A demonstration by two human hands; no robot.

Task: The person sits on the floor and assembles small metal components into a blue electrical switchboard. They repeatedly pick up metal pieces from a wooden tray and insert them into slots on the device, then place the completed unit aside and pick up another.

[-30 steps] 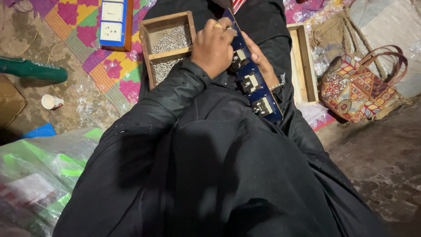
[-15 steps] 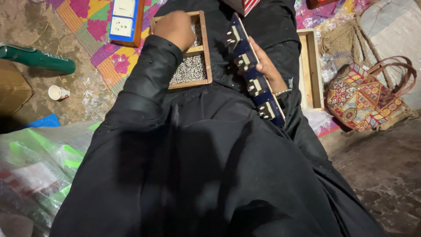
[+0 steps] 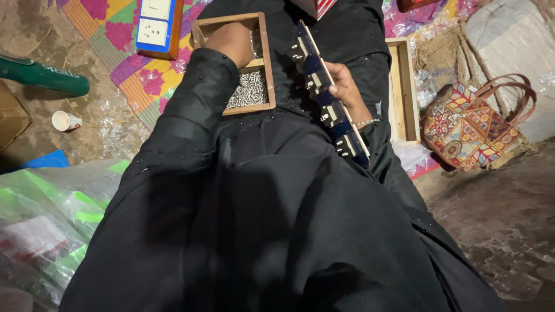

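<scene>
Switchboard strip: a long, narrow blue board with a pale edge and a row of small white and metal switch parts on its face, lying slantwise across the person's black-robed lap. It looks stiff and fairly light, so it should keep its line when gripped at one spot, though a hold near the middle would likely steady it better than one at an end; the raised parts seem the delicate bit, and the long edges the safer place for fingers. The right hand holds it from the far long edge about midway along, fingers curled round the board. Just beside the strip, on the side away from that hand, sits a wooden tray with two compartments of small silvery screws; these are tiny, loose and probably slippery, best pinched a few at a time. The left hand is down in the tray's upper compartment, knuckles up; whether its fingers have closed on screws cannot be told. Beyond the tray from the strip lies a finished blue board with white sockets on a bright patchwork mat. On the strip's other side stand an empty wooden frame and, farther off, a patterned handbag.
</scene>
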